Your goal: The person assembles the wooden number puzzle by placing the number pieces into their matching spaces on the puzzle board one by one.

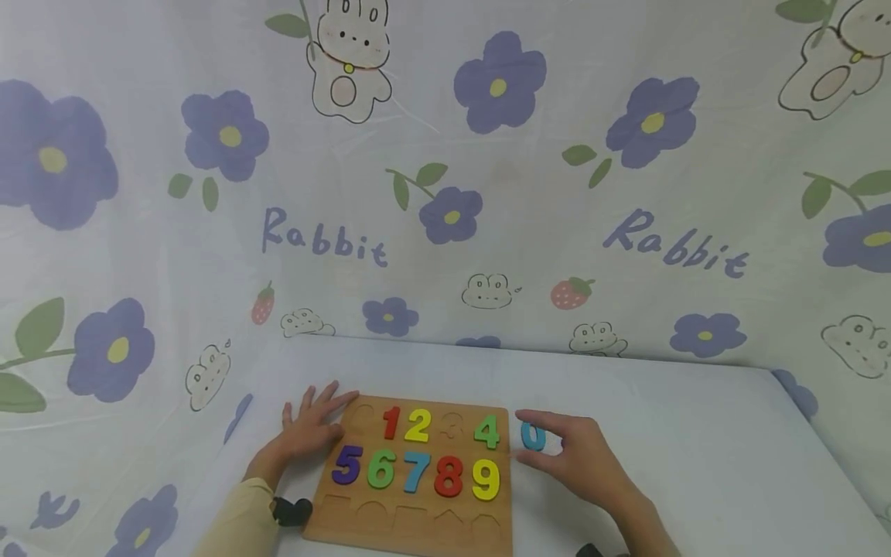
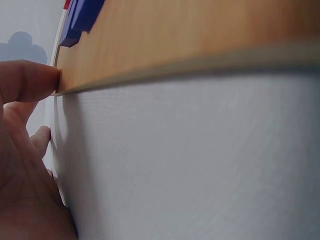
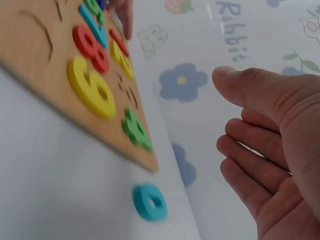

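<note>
A wooden number board [image 1: 418, 495] lies on the white table with colored digits in it, among them a yellow 9 [image 1: 486, 480] and a green 4 [image 1: 486, 432]. My left hand [image 1: 306, 429] rests at its left edge, fingers spread; in the left wrist view a fingertip touches the board's corner. Right of the board, a blue 0 [image 1: 533, 435] lies on the table. My right hand [image 1: 585, 456] is beside it, thumb and index finger apart. The right wrist view shows this blue 0 [image 3: 150, 202] away from the fingers. A small dark-blue bit shows by the right fingers, mostly hidden.
Outlined recesses, a 3-shaped one [image 1: 452, 425] and several along the bottom row [image 1: 426, 517], show bare wood. Behind the table hangs a patterned curtain [image 1: 445, 155] with flowers and rabbits. The white tabletop [image 1: 731, 464] stretches to the right.
</note>
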A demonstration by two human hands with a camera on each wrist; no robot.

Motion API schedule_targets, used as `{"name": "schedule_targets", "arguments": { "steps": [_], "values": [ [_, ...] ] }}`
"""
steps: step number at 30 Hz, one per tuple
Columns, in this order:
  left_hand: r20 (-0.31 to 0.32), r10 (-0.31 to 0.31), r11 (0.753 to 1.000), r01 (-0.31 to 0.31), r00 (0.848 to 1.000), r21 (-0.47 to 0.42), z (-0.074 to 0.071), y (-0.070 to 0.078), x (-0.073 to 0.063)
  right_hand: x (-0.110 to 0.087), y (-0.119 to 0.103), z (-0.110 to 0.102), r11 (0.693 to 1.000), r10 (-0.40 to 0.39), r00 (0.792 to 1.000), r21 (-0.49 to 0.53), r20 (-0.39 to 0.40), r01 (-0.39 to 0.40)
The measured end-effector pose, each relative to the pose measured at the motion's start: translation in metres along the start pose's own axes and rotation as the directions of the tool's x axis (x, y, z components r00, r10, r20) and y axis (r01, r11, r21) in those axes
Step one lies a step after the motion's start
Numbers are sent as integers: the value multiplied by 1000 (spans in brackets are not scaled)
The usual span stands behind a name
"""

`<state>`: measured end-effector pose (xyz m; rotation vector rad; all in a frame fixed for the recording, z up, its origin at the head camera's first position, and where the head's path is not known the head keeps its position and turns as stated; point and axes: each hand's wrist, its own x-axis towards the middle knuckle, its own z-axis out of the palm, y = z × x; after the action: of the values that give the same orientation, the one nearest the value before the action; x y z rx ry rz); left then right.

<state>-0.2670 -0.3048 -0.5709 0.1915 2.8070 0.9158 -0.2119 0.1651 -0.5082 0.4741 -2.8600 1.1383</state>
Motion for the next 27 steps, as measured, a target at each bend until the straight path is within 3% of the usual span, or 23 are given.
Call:
{"name": "schedule_targets", "arguments": {
  "steps": [14,19,27],
  "values": [
    [11,-20,999,20,1000,33,-1,0,0,-8,62,-61,989,-112,993,-98,-27,109],
    [9,-18,999,17,1000,29,-3,1,-1,-10,80,-63,991,-104,994,-89,-21,102],
    [15,-15,1000,15,1000,26,0,-2,1,-6,99,-49,996,-80,997,-27,-6,80]
  ]
}}
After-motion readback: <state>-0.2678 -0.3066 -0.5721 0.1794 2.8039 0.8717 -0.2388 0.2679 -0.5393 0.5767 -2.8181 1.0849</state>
